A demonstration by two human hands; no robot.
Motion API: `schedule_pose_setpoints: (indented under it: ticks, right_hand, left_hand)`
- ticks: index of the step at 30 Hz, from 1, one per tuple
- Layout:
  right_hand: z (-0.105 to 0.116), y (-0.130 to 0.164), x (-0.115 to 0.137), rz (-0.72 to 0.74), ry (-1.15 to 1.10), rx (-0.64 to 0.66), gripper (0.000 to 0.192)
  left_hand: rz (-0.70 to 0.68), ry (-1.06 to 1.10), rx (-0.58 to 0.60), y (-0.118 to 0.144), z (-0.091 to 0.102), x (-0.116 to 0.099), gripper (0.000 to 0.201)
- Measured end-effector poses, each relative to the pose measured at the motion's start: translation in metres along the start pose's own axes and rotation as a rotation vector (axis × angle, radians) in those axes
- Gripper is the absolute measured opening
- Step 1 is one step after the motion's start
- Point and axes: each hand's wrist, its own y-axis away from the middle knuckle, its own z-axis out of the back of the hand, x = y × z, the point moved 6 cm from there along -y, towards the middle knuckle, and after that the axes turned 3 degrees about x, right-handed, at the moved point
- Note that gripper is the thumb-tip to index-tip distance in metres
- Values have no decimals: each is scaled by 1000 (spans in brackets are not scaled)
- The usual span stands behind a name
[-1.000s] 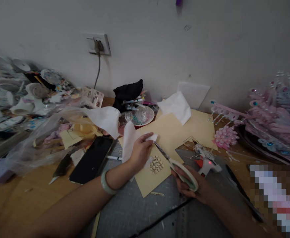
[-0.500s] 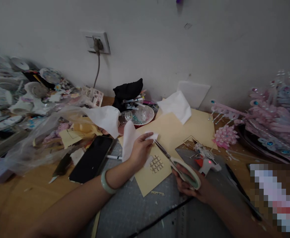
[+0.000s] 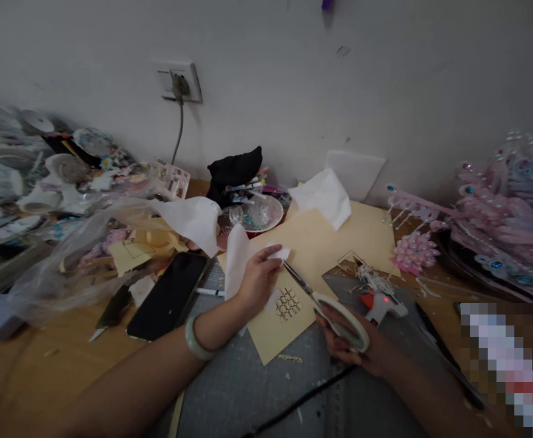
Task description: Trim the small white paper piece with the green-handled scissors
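White piece [image 3: 285, 252] is pinched between the thumb and fingers of the left hand [image 3: 258, 280], above a yellow sheet [image 3: 266, 340]. The right hand [image 3: 361, 360] has its fingers curled around the handles of the scissors [image 3: 313, 294], whose tips are at the white piece. A dark honeycomb pattern [image 3: 288, 304] is on the sheet, which lies partly over a grey mat [image 3: 230, 389]. To the left, on the bench [image 3: 20, 371], a black phone [image 3: 168, 298] lies; to the right is a glue gun [image 3: 383, 309].
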Motion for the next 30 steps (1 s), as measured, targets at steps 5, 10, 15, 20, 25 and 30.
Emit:
schedule_pose_setpoints:
  ticks: [5,10,15,20,25,30]
  right_hand:
    - [-2,2,3,13,34,-67,37]
    - [-3,1,4,18,42,-73,36]
    - [-4,1,4,0,47,-49,36]
    - [-7,2,6,3,46,-81,37]
    - [-6,2,7,7,60,-82,36]
    - [-6,2,7,23,55,-94,37]
  left_hand:
    - [5,-6,-10,1,0,0,35]
    - [-1,-26,-20,1,0,-1,34]
    - [2,-18,-14,1,0,0,35]
    - [3,-21,-7,0,0,1,35]
    - [2,-15,-3,0,1,1,34]
    - [8,-21,-8,0,2,1,33]
